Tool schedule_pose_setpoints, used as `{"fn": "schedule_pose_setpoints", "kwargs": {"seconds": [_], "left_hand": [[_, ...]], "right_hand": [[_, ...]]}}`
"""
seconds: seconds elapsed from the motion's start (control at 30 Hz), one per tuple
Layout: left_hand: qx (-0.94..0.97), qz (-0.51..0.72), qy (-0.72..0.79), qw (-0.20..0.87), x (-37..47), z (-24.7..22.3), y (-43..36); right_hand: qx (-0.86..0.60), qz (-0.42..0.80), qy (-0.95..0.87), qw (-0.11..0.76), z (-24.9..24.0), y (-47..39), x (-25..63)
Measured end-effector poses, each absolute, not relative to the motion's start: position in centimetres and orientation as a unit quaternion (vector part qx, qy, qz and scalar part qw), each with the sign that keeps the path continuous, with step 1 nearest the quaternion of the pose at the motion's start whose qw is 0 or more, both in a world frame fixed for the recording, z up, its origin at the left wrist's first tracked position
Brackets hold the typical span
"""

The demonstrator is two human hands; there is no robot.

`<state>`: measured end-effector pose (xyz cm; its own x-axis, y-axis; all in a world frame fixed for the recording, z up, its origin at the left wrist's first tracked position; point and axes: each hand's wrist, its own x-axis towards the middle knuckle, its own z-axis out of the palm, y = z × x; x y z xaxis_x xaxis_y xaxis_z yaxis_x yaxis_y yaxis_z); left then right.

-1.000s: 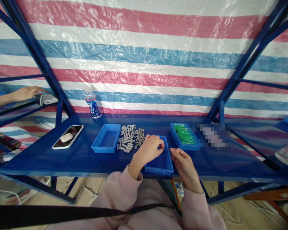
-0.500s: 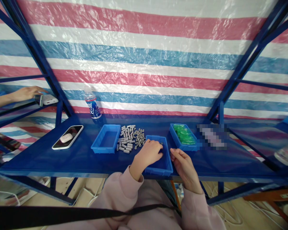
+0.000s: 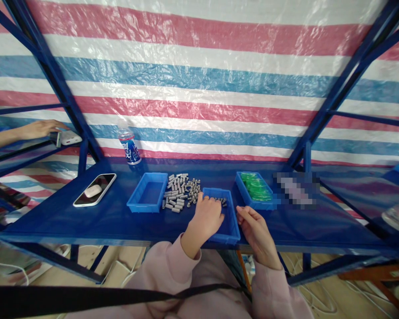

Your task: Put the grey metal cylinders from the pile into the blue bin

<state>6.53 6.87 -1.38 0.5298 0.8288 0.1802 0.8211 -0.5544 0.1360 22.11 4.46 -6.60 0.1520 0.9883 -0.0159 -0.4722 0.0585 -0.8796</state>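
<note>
My left hand (image 3: 208, 217) is palm down over the near blue tray (image 3: 234, 228). Its little finger points out over the tray's left side and the thumb stands apart; the other fingertips are hidden and nothing shows in them. Small metal fittings (image 3: 223, 202) lie at the far end of that tray. Just off its right wall, my right hand (image 3: 256, 232) is closed in a pinch, and whatever is between the fingertips is too small to make out. A pile of grey metal cylinders (image 3: 174, 195) and small metal caps (image 3: 194, 189) lies on the table left of the tray.
Another blue tray (image 3: 130, 206) stands left of the pile. Green plastic packets (image 3: 256, 187) fill a blue tray at the right. A bottle (image 3: 129, 146) and a phone (image 3: 103, 184) with a white case (image 3: 93, 190) are at the left. Another person's hand (image 3: 44, 128) is beyond the frame.
My left hand has shifted left within the tray and its little finger has stretched out, uncovering metal fittings at the far end. My right hand keeps its pinch in place.
</note>
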Motion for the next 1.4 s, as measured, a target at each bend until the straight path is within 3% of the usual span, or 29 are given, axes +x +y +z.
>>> {"fn": "schedule_pose_setpoints", "kwargs": {"seconds": [0.3,0.43,0.57,0.7,1.03,1.4], "left_hand": [[0.877,0.114,0.464,0.046,6.1,-1.2,6.3],[0.885,0.188,0.415,0.089,3.9,0.6,6.5],[0.831,0.239,0.495,0.091,1.1,2.1,6.9],[0.828,0.211,0.506,0.118,0.3,2.1,6.7],[0.773,0.118,0.62,0.066,-1.4,-0.3,8.0],[0.783,0.125,0.604,0.075,-1.0,-0.9,8.9]], "right_hand": [[-0.385,0.57,-0.324,0.649,-6.7,4.3,22.2],[-0.386,0.568,-0.326,0.65,-6.6,4.3,22.2],[-0.388,0.564,-0.333,0.649,-6.5,4.3,22.1],[-0.389,0.563,-0.335,0.648,-6.5,4.3,22.1],[-0.389,0.565,-0.326,0.65,-6.6,4.5,22.1],[-0.396,0.565,-0.332,0.643,-6.2,4.2,22.0]]}}
